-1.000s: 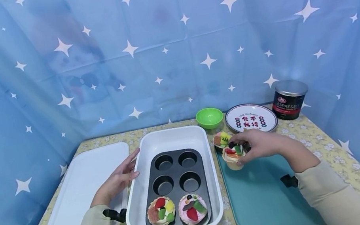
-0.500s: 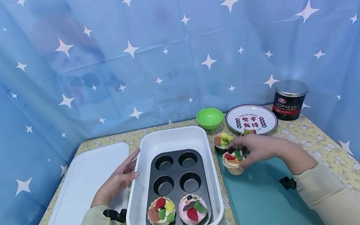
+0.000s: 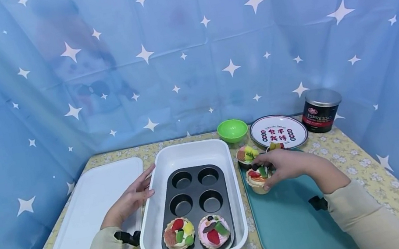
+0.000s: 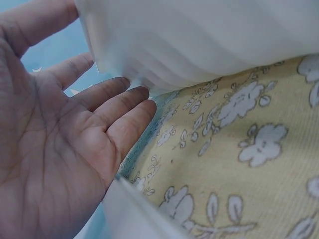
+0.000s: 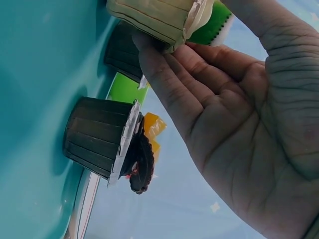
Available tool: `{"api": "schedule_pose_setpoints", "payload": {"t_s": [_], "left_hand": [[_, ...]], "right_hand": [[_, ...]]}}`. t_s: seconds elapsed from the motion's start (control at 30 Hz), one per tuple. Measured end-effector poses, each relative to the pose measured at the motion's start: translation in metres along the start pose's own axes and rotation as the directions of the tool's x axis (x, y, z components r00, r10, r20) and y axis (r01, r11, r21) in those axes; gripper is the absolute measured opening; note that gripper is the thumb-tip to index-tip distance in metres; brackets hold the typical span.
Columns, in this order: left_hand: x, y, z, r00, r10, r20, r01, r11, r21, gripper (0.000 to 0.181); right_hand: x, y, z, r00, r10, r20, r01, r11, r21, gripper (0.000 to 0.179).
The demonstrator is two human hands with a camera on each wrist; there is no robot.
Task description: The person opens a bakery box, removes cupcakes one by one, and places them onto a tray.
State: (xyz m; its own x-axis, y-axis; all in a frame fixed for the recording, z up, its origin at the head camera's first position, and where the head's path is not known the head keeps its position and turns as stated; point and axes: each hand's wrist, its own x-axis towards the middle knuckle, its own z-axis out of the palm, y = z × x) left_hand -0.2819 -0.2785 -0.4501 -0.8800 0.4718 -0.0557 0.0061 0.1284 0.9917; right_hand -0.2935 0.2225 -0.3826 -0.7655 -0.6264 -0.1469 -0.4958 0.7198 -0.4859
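Observation:
My right hand [image 3: 290, 164] pinches a cream-topped fruit cupcake [image 3: 257, 186] between thumb and fingers, low over the teal tray [image 3: 301, 222]. Its pale ribbed cup [image 5: 154, 17] shows close up in the right wrist view. Two cupcakes in dark cups stand near it: a kiwi-topped one [image 3: 246, 155] and another [image 5: 97, 134] with dark and orange topping, partly behind my hand in the head view. My left hand [image 3: 130, 199] has its fingers extended against the outer left wall of a white tub [image 3: 238, 197]. Inside lies a dark muffin pan [image 3: 194, 191], its two near cups holding fruit cupcakes, one cream [image 3: 179, 235], one pink [image 3: 213, 232].
A white board [image 3: 91, 214] lies at left, partly under my left forearm. Along the back stand a green bowl [image 3: 232, 131], a plate [image 3: 278, 130] with red characters and an espresso tin [image 3: 321, 111]. A blue star-patterned curtain [image 3: 187, 55] hangs behind the flowered tablecloth [image 3: 374, 182].
My right hand has brought the cupcake slightly down and left, toward the near side, uncovering more of the dark-cup cupcake behind. My left hand and the tub have stayed in place.

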Motion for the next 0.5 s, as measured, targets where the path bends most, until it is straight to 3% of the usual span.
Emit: {"api": "schedule_pose_setpoints", "payload": {"t_s": [0.5], "left_hand": [[0.0001,-0.0011,-0.0002,1.000,-0.001,-0.009,0.001,1.000,0.007,0.081]], "right_hand": [[-0.0029,0.0003,-0.0015,1.000,0.011,0.026,-0.012,1.000,0.024,0.080]]}}
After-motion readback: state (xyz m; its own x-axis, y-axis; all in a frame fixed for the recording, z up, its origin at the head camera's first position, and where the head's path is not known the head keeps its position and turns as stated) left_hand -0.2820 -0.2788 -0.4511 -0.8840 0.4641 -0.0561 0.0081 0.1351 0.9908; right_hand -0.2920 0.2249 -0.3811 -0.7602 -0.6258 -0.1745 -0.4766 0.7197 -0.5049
